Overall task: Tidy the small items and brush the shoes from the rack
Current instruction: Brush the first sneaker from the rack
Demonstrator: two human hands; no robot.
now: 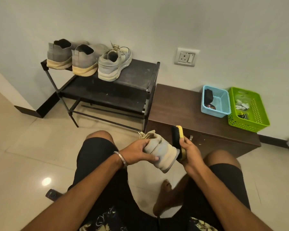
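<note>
Suede-like pale sneaker in left hand; right hand grips bristly brush.

Pale wall with a socket, glossy tiled floor, brown cabinet.

White wall socket above a brown cabinet.

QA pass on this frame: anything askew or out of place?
Mostly tidy. One oddity: the pale laced sneaker on the black two-tier shoe rack has no mate there; the left hand holds the matching sneaker against the yellow-backed black-bristle brush in the right hand.
</note>
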